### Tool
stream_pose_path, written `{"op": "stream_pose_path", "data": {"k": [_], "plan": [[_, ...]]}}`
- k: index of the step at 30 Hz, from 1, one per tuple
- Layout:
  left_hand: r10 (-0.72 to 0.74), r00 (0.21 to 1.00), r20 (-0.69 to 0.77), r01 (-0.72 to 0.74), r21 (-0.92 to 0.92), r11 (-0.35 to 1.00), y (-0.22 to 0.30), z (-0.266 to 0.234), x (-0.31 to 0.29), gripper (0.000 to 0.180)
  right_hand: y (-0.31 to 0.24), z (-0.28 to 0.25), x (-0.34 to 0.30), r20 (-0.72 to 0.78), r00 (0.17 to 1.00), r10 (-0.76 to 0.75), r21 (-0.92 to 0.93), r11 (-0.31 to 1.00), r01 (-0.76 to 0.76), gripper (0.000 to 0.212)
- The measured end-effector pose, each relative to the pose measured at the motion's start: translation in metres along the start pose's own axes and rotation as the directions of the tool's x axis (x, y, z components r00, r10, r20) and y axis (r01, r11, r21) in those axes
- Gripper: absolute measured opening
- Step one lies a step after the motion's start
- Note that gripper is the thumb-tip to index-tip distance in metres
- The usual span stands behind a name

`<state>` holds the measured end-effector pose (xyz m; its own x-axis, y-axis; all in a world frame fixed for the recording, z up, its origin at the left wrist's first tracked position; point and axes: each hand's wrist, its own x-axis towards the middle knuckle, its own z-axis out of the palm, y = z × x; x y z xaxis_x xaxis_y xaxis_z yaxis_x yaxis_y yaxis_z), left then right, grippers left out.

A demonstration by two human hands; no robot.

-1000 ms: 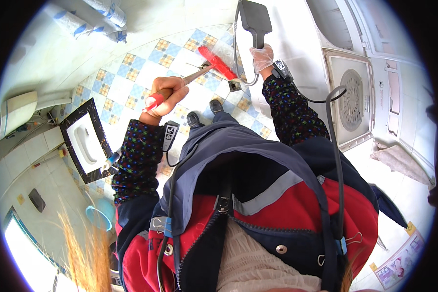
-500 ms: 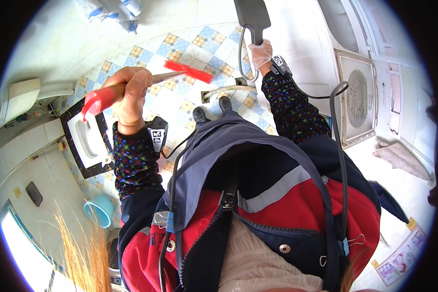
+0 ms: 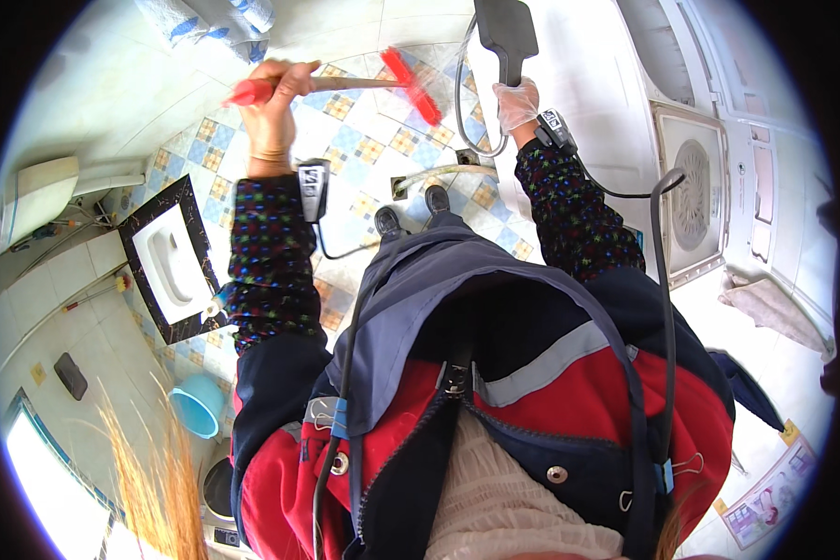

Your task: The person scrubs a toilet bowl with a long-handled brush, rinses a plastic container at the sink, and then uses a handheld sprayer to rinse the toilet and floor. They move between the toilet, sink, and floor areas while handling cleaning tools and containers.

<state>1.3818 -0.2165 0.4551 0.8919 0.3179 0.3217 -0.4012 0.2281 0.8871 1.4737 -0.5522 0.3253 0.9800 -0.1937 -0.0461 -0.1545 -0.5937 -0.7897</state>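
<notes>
My left hand is bare and closed round the handle of a long-handled floor brush with a red end cap. The brush's red bristle head is over the tiled floor at the far middle. My right hand, in a thin clear plastic glove, grips the neck of a dark grey rectangular hand shower head. From it a grey hose loops down toward the floor beside the white wall. Black patterned cuffs cover both forearms, with a small device strapped at each wrist.
A white squat toilet with a black surround lies to the left, near a blue bucket. The floor has patterned tiles, with a pipe ahead of my shoes. White appliances with a round vent line the right.
My left hand has swung forward and slightly right with the brush, and its red head has moved farther away and to the right. My right hand and the shower head have shifted slightly right.
</notes>
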Motion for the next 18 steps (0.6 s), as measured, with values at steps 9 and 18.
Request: {"op": "stream_pose_path", "data": {"k": [9,18], "plan": [[-0.038,0.981,-0.190,0.044,0.030,0.999,0.005,-0.053,-0.062,0.034,-0.007,0.011,-0.004,0.085,0.996,-0.034,-0.073,0.997,0.040,0.025],[-0.078,0.960,-0.268,0.161,0.306,0.938,0.130,-0.129,-0.069,0.031,-0.016,0.048,-0.013,0.199,0.976,-0.083,0.001,0.996,0.084,0.026]]}}
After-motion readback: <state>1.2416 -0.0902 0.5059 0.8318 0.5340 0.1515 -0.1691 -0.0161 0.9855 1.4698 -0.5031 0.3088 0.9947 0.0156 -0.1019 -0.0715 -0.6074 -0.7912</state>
